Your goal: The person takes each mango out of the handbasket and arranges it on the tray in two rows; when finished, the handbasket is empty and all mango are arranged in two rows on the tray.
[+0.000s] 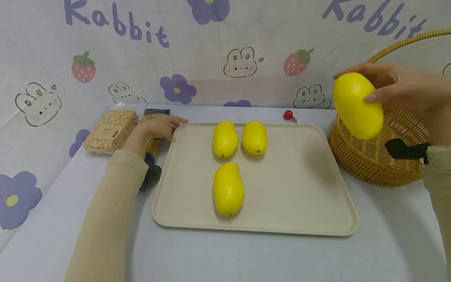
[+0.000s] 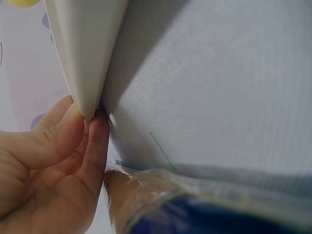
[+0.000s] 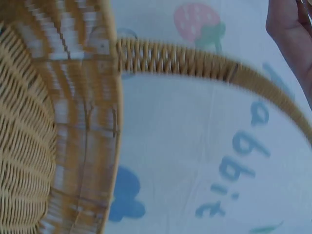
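Observation:
My right hand holds a yellow mango in the air, thumb on its near side, at the left part of the wicker basket. In the right wrist view only part of that hand shows at the upper right, and the mango is out of sight. My left hand pinches the far left corner of the beige tray; the left wrist view shows thumb and fingers on its rim. On the tray lie three more yellow mangoes: two at the back and one nearer.
A bag of pale grains and a dark-topped packet lie left of the tray. A red lollipop rests behind it. The basket's tall handle arches up at the right. A printed cloth hangs at the back.

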Demonstrator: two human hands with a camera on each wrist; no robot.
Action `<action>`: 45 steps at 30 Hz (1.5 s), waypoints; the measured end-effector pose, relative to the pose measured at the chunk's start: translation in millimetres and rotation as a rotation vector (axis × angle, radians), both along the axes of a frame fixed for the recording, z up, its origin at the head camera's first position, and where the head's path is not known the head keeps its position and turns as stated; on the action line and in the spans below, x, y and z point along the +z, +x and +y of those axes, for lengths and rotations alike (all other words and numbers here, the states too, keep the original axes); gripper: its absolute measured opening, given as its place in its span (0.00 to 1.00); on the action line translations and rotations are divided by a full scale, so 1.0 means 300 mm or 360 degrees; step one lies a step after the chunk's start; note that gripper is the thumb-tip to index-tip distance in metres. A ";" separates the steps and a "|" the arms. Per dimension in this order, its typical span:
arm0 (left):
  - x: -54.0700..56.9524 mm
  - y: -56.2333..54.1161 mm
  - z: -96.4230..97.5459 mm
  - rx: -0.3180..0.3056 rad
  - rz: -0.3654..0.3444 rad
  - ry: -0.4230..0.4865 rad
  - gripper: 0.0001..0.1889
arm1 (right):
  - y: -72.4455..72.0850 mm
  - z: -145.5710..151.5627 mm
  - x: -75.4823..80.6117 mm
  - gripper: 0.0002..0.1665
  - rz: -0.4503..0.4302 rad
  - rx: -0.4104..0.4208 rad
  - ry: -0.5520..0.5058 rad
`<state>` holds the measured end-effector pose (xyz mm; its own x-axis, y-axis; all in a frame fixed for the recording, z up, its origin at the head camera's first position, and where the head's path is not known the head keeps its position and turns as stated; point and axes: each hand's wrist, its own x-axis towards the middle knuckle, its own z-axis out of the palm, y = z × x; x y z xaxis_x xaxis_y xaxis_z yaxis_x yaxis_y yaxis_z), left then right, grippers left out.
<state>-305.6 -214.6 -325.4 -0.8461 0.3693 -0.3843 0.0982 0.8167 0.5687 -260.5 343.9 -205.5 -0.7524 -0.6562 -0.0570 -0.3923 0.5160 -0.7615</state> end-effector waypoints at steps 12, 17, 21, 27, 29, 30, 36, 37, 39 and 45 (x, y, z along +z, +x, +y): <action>0.005 0.005 0.006 0.0011 -0.0005 -0.0007 0.40 | 0.067 -0.224 -0.013 0.38 -0.0221 0.0184 0.0008; 0.007 0.007 0.005 0.0017 -0.0018 0.0009 0.41 | 0.084 -0.295 -0.035 0.36 -0.0233 0.0262 0.0057; 0.009 0.010 0.005 0.0006 0.0000 -0.0004 0.41 | 0.096 -0.341 -0.059 0.34 -0.0299 0.0265 0.0058; 0.011 0.010 0.005 0.0005 -0.0001 -0.0022 0.41 | 0.112 -0.397 -0.095 0.31 -0.0413 0.0225 0.0030; 0.011 0.009 0.004 -0.0001 -0.0001 -0.0026 0.41 | 0.116 -0.411 -0.111 0.30 -0.0443 0.0239 0.0024; 0.009 0.009 0.004 -0.0002 0.0000 -0.0025 0.41 | 0.117 -0.417 -0.120 0.30 -0.0458 0.0248 0.0027; 0.013 0.012 0.003 -0.0030 -0.0004 -0.0014 0.42 | 0.119 -0.450 -0.163 0.33 -0.0469 0.0239 0.0158; 0.014 0.012 0.003 -0.0031 -0.0005 -0.0016 0.41 | 0.120 -0.454 -0.170 0.32 -0.0472 0.0231 0.0184; 0.014 0.012 0.002 -0.0031 -0.0005 -0.0024 0.41 | 0.119 -0.459 -0.184 0.31 -0.0482 0.0239 0.0210; 0.012 0.010 0.003 -0.0015 -0.0016 -0.0015 0.41 | 0.120 -0.474 -0.222 0.29 -0.0459 0.0315 0.0216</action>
<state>-302.5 -213.8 -321.8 -0.8387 0.3738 -0.3961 0.1006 0.8210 0.5620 -224.6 201.6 -272.2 -0.5521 -0.7592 -0.3447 -0.2739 0.5557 -0.7850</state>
